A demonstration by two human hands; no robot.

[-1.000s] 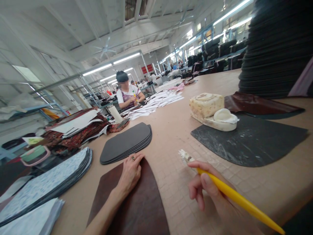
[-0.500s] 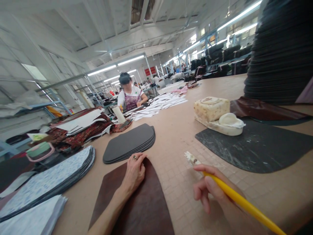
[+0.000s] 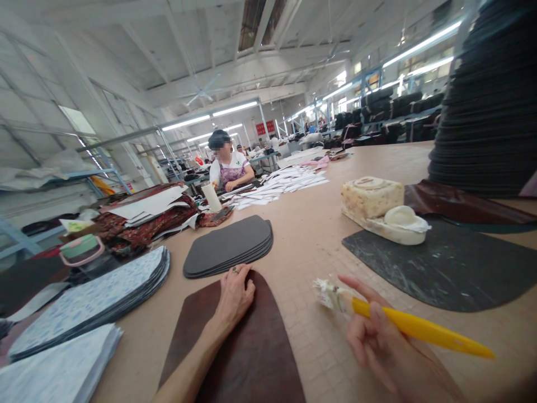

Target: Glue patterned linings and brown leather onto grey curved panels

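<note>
My left hand (image 3: pixel 235 296) lies flat with fingers spread on the top end of a dark brown leather piece (image 3: pixel 247 352) on the table. A ring shows on one finger. My right hand (image 3: pixel 377 341) grips a yellow-handled brush (image 3: pixel 403 324) whose glue-crusted white bristles point left, just above the table surface between the brown piece and a black work mat (image 3: pixel 453 268).
On the mat sits a glue-caked container (image 3: pixel 380 207). A stack of grey oval pieces (image 3: pixel 229 246) lies ahead, patterned white stacks (image 3: pixel 92 296) at left, a tall black stack (image 3: pixel 490 112) at right. A co-worker (image 3: pixel 229 165) sits across by scattered white strips (image 3: pixel 277 182).
My right hand has turned the brush so its handle lies more level, pointing right, with the bristles lower. The view has tilted up slightly. My left hand stays on the brown piece.
</note>
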